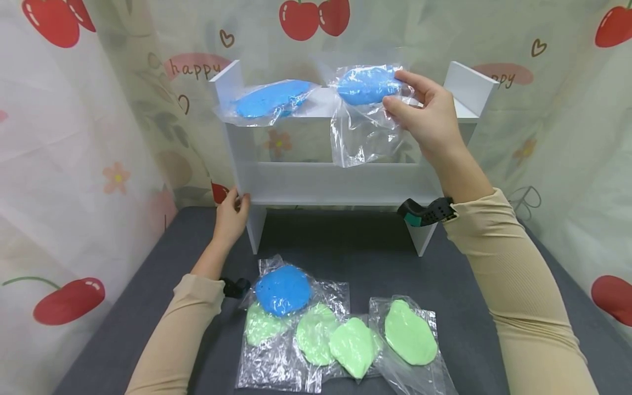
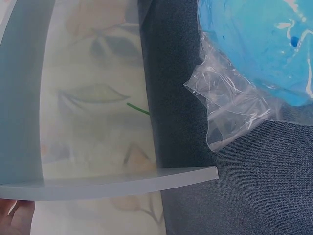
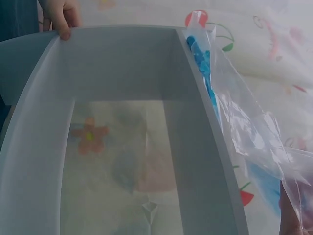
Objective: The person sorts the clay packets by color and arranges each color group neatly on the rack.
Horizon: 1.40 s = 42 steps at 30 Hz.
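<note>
At the top of the white shelf (image 1: 340, 184), my right hand (image 1: 432, 112) pinches a clear plastic bag (image 1: 362, 137) holding a flat blue slab of clay-like stuff (image 1: 367, 85). The bag's loose end hangs over the top board's front edge. To its left, another bagged blue slab (image 1: 274, 100) lies on the top board. My left hand (image 1: 231, 216) grips the edge of the shelf's left side panel, low down. In the right wrist view its fingers (image 3: 59, 20) show at the panel's corner, while part of my right hand (image 3: 293, 210) appears at the lower right.
In front of the shelf, several bagged green slabs (image 1: 410, 332) lie on the dark table (image 1: 474, 285). One bagged blue slab (image 1: 283, 291) rests over their left end. A patterned curtain (image 1: 118, 164) surrounds the table behind and at the sides.
</note>
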### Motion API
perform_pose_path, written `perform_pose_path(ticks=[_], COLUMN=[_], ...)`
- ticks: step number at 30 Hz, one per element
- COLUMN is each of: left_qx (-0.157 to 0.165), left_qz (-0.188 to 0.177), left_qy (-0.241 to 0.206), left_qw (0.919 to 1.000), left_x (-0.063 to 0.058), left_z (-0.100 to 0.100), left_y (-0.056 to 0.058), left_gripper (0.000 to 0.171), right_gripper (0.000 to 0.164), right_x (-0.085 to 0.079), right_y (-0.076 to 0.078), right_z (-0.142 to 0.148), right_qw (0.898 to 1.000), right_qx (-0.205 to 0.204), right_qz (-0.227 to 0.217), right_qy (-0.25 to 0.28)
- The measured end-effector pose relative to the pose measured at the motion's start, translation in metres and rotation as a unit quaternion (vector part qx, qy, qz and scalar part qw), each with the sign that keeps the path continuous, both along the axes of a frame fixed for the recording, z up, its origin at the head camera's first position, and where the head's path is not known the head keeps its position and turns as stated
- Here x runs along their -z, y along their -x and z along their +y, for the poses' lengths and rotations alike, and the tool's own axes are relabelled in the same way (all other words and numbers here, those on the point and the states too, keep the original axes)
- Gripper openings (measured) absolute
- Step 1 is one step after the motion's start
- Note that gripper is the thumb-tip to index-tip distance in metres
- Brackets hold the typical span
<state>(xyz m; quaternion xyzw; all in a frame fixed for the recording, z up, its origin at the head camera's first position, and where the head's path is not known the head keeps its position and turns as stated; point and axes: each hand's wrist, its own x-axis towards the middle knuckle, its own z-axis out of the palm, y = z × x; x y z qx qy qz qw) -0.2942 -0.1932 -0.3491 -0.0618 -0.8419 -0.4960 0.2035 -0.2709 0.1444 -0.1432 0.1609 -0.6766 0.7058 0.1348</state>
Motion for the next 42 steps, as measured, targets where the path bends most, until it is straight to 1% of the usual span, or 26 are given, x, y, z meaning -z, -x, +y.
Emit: perform_pose_path(ticks=[5, 12, 19, 25, 29, 34, 37, 42], left_qx=[-0.004, -0.005, 0.000, 0.000, 0.001, 0.004, 0.004, 0.004], left_qz=[0.000, 0.001, -0.004, -0.009, -0.010, -0.001, 0.000, -0.002], left_qy=[-0.001, -0.003, -0.005, -0.004, 0.001, 0.003, 0.003, 0.001], left_qw=[1.0000, 1.0000, 1.0000, 0.9999, 0.9999, 1.0000, 1.0000, 1.0000], left_x=[0.001, 0.001, 0.000, 0.000, 0.000, -0.001, -0.001, 0.000], left_z=[0.000, -0.001, 0.000, 0.000, 0.000, 0.000, 0.000, 0.000], left_y=[0.001, 0.001, 0.000, 0.000, -0.001, -0.003, -0.002, -0.002], left_gripper=[0.041, 0.041, 0.042, 0.044, 0.045, 0.045, 0.045, 0.045], right_gripper=[0.055, 0.053, 0.047, 0.042, 0.042, 0.044, 0.045, 0.045], right_x=[-0.004, -0.008, -0.010, -0.012, -0.014, -0.017, -0.018, -0.017], right_y=[0.008, 0.017, 0.023, 0.028, 0.030, 0.033, 0.034, 0.037], right_z=[-0.004, -0.011, -0.016, -0.019, -0.021, -0.025, -0.028, -0.032], right_qw=[1.000, 0.998, 0.988, 0.979, 0.973, 0.967, 0.961, 0.950], right_qx=[0.015, 0.052, 0.106, 0.138, 0.143, 0.136, 0.133, 0.135], right_qz=[-0.010, -0.023, -0.027, -0.030, -0.042, -0.061, -0.069, -0.056], right_qy=[-0.006, -0.041, -0.107, -0.147, -0.178, -0.208, -0.234, -0.277])
